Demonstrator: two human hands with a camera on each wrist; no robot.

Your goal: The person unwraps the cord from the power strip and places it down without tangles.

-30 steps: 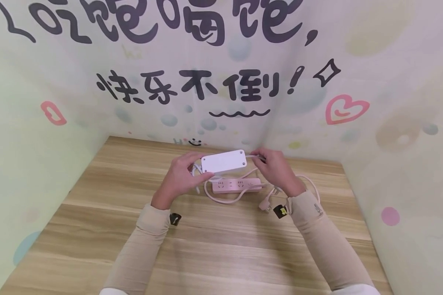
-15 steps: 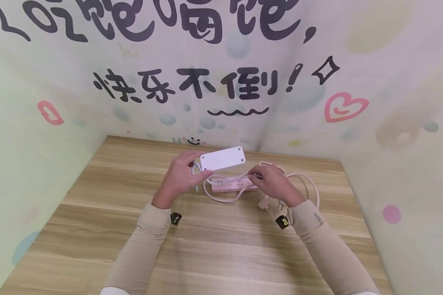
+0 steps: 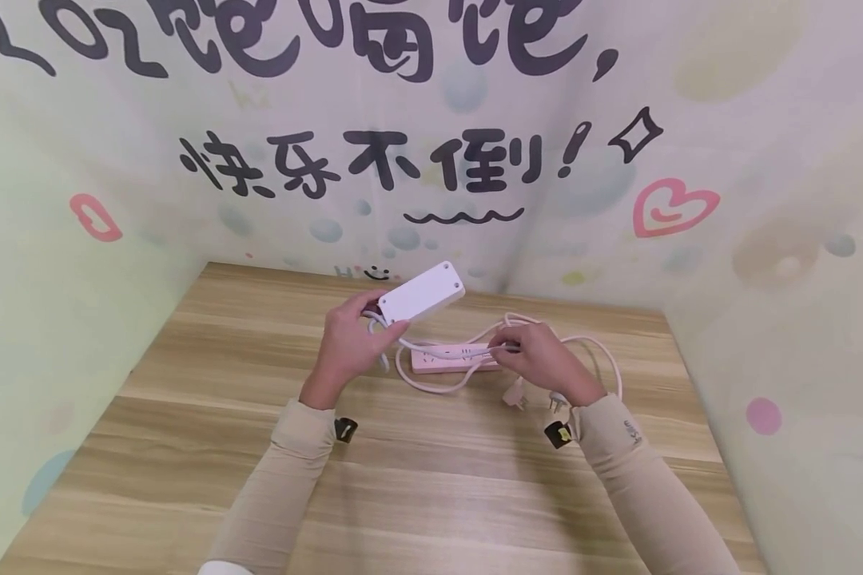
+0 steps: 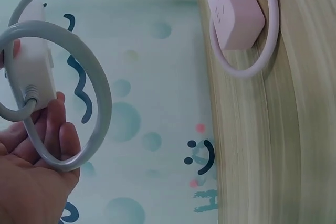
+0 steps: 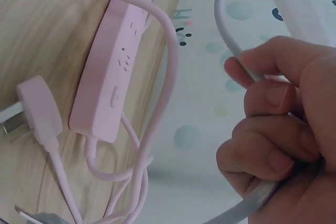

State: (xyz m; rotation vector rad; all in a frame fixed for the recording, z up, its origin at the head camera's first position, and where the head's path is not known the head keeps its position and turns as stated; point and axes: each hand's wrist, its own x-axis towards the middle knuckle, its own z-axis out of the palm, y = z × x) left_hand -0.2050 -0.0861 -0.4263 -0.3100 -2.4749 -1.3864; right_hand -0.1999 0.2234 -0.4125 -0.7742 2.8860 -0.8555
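Observation:
My left hand holds a white power strip by its near end, above the table. The strip's flat face with corner screws is turned up, and it tilts with its far end raised to the right. In the left wrist view its white cord leaves the held end and loops over the palm. To the right, my right hand grips that cord, fingers curled round it in the right wrist view. Below the cord, a pink power strip lies on the table, partly covered by it.
A pink cord curls round the pink strip and behind my right hand. Its pink plug lies near a white plug by the right wrist. The wooden table meets printed walls at the back and sides.
The white strip has tilted, its far end swinging up and away. My right hand came down and forward toward me with the cord, which now hangs in a curve across the pink strip.

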